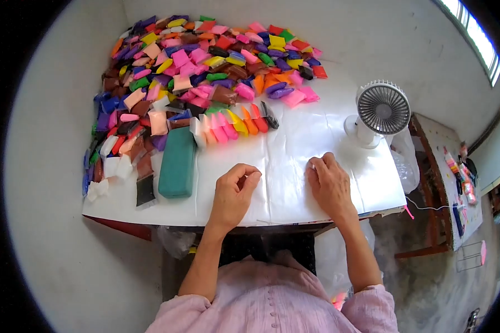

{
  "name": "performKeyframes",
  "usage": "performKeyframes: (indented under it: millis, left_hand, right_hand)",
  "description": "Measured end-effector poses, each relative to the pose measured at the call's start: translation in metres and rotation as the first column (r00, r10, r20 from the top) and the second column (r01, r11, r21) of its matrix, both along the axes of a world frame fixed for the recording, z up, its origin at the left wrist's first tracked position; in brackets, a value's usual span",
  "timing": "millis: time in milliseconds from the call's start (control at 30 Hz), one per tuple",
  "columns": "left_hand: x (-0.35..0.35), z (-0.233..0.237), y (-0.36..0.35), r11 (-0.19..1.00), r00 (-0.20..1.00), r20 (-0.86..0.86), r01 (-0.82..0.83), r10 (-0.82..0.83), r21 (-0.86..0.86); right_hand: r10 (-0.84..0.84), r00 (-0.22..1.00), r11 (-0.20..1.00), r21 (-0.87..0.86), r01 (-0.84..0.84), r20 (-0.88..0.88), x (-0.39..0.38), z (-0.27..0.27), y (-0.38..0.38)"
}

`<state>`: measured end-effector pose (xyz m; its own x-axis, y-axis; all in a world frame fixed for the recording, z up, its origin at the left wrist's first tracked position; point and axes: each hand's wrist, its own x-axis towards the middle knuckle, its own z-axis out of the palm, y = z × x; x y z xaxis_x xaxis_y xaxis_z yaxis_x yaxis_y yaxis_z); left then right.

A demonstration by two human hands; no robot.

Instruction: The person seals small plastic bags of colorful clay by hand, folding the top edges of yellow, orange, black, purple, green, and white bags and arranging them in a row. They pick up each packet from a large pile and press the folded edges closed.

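My left hand [236, 191] is loosely curled over the front of the white-covered table [286, 172], its thumb close against the bent fingers. To the right, my right hand [332, 186] rests on the same cover with its fingers bent down and drawn together. No object shows in either hand, though the insides of the curled fingers are partly hidden. Left of my left hand stands a green box-shaped block [177, 162]. Beyond it lies a row of small coloured packets, with a yellow packet [237, 123] and an orange packet [249, 121] among them.
A large heap of coloured packets [189, 66] covers the table's back left, against the wall. A small white fan [366, 130] stands at the right. Beside the block lies a black packet [146, 190]. A side table [447, 172] with several items is farther right.
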<state>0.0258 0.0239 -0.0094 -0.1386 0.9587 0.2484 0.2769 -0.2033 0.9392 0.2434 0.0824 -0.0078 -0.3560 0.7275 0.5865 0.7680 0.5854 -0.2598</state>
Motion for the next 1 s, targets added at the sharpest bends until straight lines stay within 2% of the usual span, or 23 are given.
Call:
performKeyframes:
  millis: [167, 267, 367, 400, 567, 667, 767, 800, 900, 933, 1000]
  left_hand:
    - [0.002, 0.003, -0.002, 1.000, 1.000, 0.000, 0.003, -0.003, 0.016]
    - [0.005, 0.005, -0.003, 0.999, 1.000, -0.010, -0.011, 0.011, 0.054]
    - [0.006, 0.007, -0.004, 0.996, 0.999, -0.040, -0.003, 0.007, 0.088]
    - [0.006, 0.003, -0.002, 0.995, 1.000, -0.021, -0.002, 0.004, 0.099]
    - [0.003, 0.001, -0.002, 0.987, 0.999, -0.029, 0.018, -0.013, 0.157]
    - [0.002, -0.001, 0.000, 0.981, 1.000, -0.026, 0.017, -0.012, 0.192]
    - [0.001, -0.002, 0.001, 0.979, 0.999, -0.020, 0.038, -0.035, 0.200]
    - [0.001, -0.001, 0.001, 0.976, 0.999, -0.019, 0.037, -0.034, 0.213]
    - [0.000, -0.001, 0.002, 0.968, 0.999, -0.043, 0.032, -0.022, 0.248]
    - [-0.001, 0.000, 0.002, 0.973, 0.998, -0.044, 0.044, -0.035, 0.227]
    - [-0.001, 0.000, 0.003, 0.967, 0.999, -0.047, 0.038, -0.027, 0.252]
  right_hand:
    - [0.057, 0.998, 0.993, -0.103, -0.055, 0.014, 0.005, 0.012, 0.003]
    - [0.125, 0.992, 0.953, -0.281, -0.115, 0.018, 0.005, 0.033, 0.013]
    - [0.171, 0.985, 0.971, -0.174, -0.163, 0.031, -0.013, 0.058, 0.037]
    - [0.165, 0.986, 0.970, -0.178, -0.165, -0.015, -0.024, 0.063, 0.049]
    - [0.139, 0.986, 0.990, 0.020, -0.141, 0.090, -0.083, 0.083, 0.127]
    - [0.069, 0.981, 0.998, 0.001, -0.070, 0.180, -0.120, 0.100, 0.168]
    - [0.130, 0.990, 0.991, -0.039, -0.128, 0.052, -0.157, 0.098, 0.201]
    - [0.094, 0.989, 0.994, -0.063, -0.087, 0.116, -0.167, 0.098, 0.209]
    - [-0.008, 0.980, 0.997, 0.077, -0.007, 0.197, -0.198, 0.074, 0.242]
    - [0.001, 0.979, 0.991, 0.127, -0.028, 0.203, -0.202, 0.062, 0.254]
    - [-0.072, 0.962, 0.988, 0.150, 0.033, 0.264, -0.212, 0.056, 0.264]
